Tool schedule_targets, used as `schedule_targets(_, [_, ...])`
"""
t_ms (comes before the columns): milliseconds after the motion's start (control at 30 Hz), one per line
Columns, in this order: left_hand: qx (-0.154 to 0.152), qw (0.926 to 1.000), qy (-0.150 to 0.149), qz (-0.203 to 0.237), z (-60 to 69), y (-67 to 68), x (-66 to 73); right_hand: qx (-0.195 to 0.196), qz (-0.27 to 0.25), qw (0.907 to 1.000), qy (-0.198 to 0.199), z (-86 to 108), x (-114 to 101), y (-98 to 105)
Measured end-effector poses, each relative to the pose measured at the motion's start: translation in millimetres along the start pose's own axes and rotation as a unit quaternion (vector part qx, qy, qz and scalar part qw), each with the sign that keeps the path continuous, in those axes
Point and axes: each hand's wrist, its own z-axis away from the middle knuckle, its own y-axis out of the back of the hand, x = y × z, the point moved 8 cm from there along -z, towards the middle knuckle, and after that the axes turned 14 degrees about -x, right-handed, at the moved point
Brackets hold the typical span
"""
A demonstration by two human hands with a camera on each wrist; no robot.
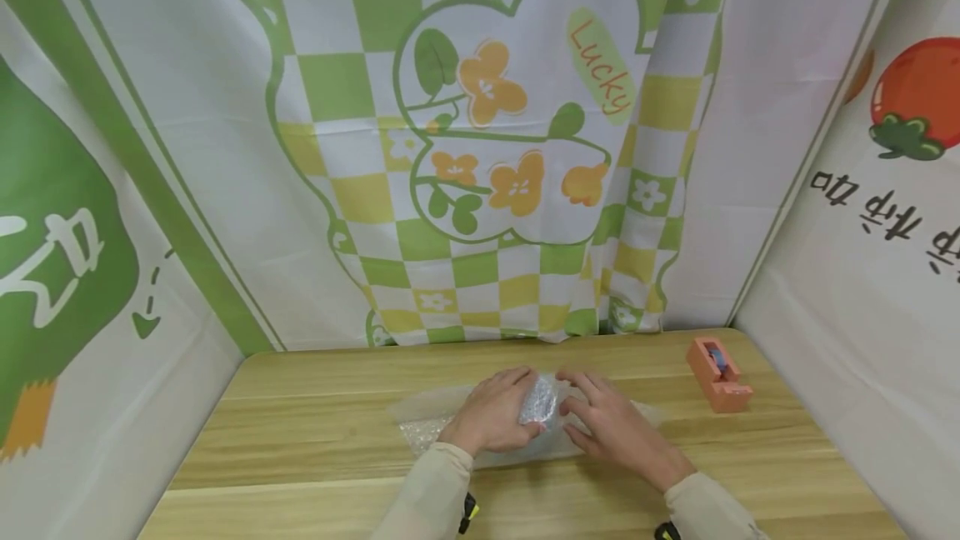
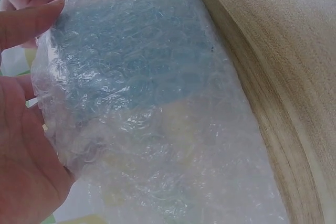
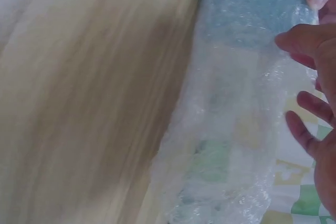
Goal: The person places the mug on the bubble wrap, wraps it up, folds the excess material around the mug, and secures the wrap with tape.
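A light-blue, flat-faced object (image 2: 131,56) is covered by clear bubble wrap (image 2: 210,182); its kind cannot be made out through the bubbles. My left hand (image 1: 491,413) grips the wrapped object from its left side, thumb on the near face and fingers on the far side. Opposite it, my right hand (image 1: 618,427) has its thumb on the near face of the wrap and a finger behind, pinching the right part. The other right fingers (image 3: 310,108) are loosely bent, off the wrap. In the head view, the sheet's ends spread to both sides beneath the hands.
An orange tape dispenser (image 1: 718,375) with a blue roll stands at the table's back right. The wooden table (image 1: 315,440) meets a checked green and yellow curtain (image 1: 465,273) behind. Printed fabric walls (image 1: 847,273) flank both sides.
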Motion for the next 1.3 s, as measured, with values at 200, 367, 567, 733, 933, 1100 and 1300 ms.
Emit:
schedule_targets(200, [0.003, 1.0000, -0.001, -0.005, 0.5, 0.8, 0.6, 0.026, 0.039, 0.9986, 0.024, 1.3, -4, 2])
schedule_targets(367, [0.005, 1.0000, -0.001, -0.003, 0.3, 0.8, 0.2, 0.042, 0.031, 0.9986, 0.003, -1.1, 0, 5])
schedule_targets(567, [0.003, 1.0000, 0.001, 0.005, 0.9, 1.7, 0.0, 0.037, -0.053, 0.9974, -0.031, -11.6, 14, 7])
schedule_targets(733, [0.001, 1.0000, 0.004, 0.004, 1.5, 2.0, 0.1, 0.002, -0.117, 0.9904, -0.074, -18.3, 28, 3])
schedule_targets(933, [0.000, 1.0000, 0.004, -0.001, 0.6, 0.5, -0.3, -0.049, -0.181, 0.9749, -0.121, -24.1, 44, -5])
schedule_targets(1100, [0.005, 1.0000, -0.002, -0.006, -0.3, -0.6, 0.9, -0.119, -0.259, 0.9508, -0.122, -26.8, 48, -18])
schedule_targets(1300, [0.010, 0.9999, -0.003, -0.014, -1.3, -2.1, 1.2, -0.123, -0.280, 0.9442, -0.122, -22.9, 45, -21])
